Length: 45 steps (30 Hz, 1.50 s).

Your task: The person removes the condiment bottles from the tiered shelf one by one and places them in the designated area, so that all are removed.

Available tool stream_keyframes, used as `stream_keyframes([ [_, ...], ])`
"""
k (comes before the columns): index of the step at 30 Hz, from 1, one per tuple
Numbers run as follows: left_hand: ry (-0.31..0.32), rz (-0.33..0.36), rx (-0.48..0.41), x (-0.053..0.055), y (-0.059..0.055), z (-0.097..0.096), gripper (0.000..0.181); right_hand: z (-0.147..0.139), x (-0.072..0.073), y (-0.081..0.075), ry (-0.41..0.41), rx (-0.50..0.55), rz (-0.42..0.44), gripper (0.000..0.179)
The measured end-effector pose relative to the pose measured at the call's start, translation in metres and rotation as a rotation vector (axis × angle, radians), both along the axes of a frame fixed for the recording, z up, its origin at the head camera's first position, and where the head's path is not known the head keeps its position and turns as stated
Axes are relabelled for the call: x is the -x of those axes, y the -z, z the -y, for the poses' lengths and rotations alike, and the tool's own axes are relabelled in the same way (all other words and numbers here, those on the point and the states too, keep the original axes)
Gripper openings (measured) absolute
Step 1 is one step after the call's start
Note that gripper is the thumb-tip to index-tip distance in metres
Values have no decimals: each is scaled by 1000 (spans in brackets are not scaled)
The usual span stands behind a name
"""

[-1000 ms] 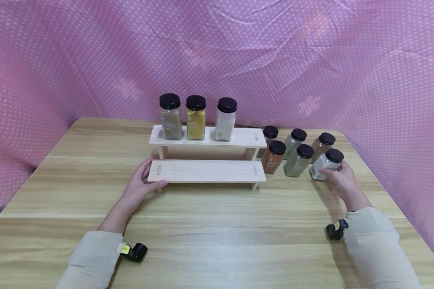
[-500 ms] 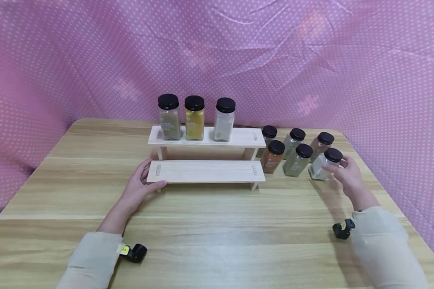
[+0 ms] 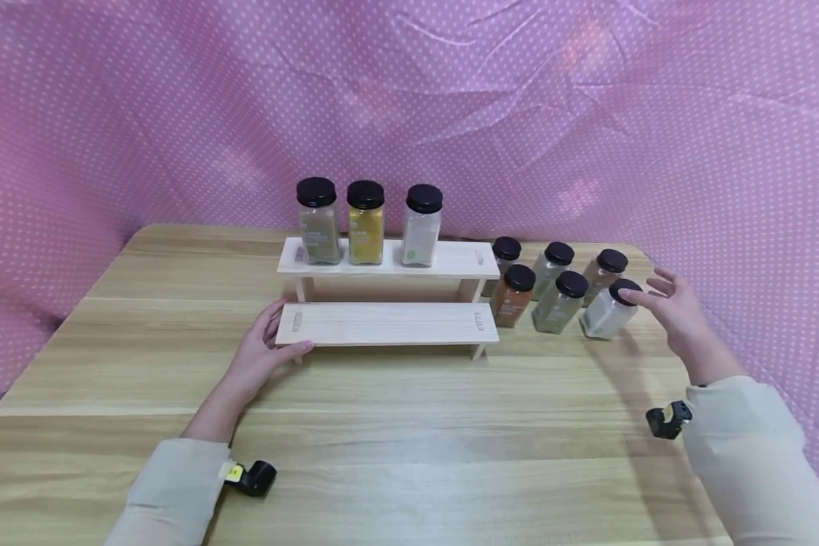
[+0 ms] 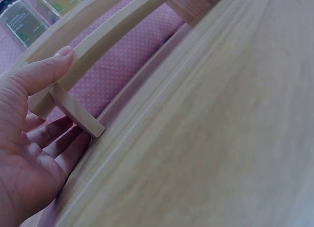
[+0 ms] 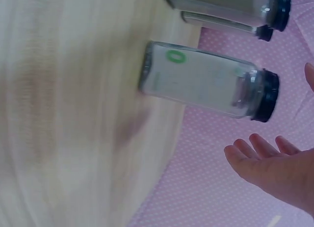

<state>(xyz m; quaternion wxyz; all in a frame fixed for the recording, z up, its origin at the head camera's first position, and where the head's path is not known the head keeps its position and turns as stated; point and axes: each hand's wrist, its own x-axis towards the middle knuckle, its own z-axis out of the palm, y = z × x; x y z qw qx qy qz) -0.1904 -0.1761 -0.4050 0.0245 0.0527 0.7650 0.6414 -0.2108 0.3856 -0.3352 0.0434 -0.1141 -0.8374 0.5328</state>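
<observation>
Two pale sleeves [image 3: 171, 489] reach in from the near side, each with a small black camera [image 3: 255, 478] at the cuff, over the bare front of the wood-grain desk [image 3: 416, 455]. The left hand [image 3: 255, 356] grips the left end of the lower shelf [image 3: 385, 322], its thumb along the front edge and its other fingers round behind the short leg [image 4: 78, 112]. Over to the right, the right hand [image 3: 685, 322] is released, its fingers spread just beside the white-filled jar [image 3: 606, 317] (a green ring shows low on its side), which stands on the desk at the right end of the front row. Next to it in that row are a grey-green jar [image 3: 557, 311] and a reddish jar [image 3: 510, 305]. Close behind stand three more black-lidded jars [image 3: 549, 274], the leftmost partly hidden. Behind the lower shelf, the upper shelf [image 3: 464, 262] carries a khaki jar [image 3: 321, 235], a yellow jar [image 3: 366, 235] and a jar of white powder [image 3: 421, 236], all upright. Pink dotted cloth [image 3: 409, 91] hangs beyond.
</observation>
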Motion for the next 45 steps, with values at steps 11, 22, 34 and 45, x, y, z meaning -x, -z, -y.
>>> stream_keyframes([
  [11,1,6,7,0,-1,1,91,22,3,-37,-27,-69,-36,84],
  [22,8,5,-1,0,-1,1,91,64,7,-72,-60,-50,-97,82],
  [34,7,8,2,-1,0,1,91,118,20,-79,-127,11,-130,77],
  [45,9,4,-3,0,0,1,91,160,29,-79,-224,27,-131,76],
])
